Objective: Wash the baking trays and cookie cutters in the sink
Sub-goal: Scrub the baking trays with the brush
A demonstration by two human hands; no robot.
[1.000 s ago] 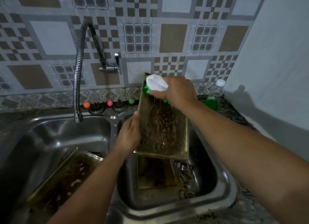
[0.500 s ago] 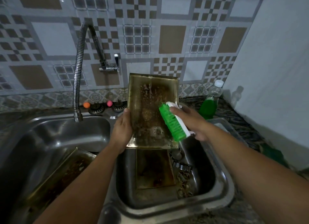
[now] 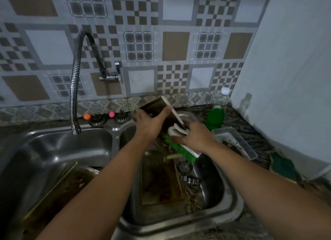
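Observation:
Over the right basin my left hand (image 3: 151, 124) grips a greasy baking tray (image 3: 157, 105), now turned edge-on and tilted away from me. My right hand (image 3: 194, 138) holds a green-bristled scrub brush with a white handle (image 3: 180, 147) against the tray's lower part. A second dirty tray (image 3: 159, 182) lies flat on the bottom of the right basin, with several metal cookie cutters (image 3: 190, 187) beside it. A third tray (image 3: 59, 191) leans in the left basin.
The steel double sink (image 3: 231, 202) sits below a flexible tap (image 3: 75, 89) that hangs over the left basin. A bottle of green dish soap (image 3: 217, 112) and a clear plastic container (image 3: 236, 143) stand on the counter to the right. Drain strainers lie behind the sink.
The held tray has turned from facing me to edge-on, and my left hand shifted from its left edge to its upper side. The brush moved down to the tray's lower part.

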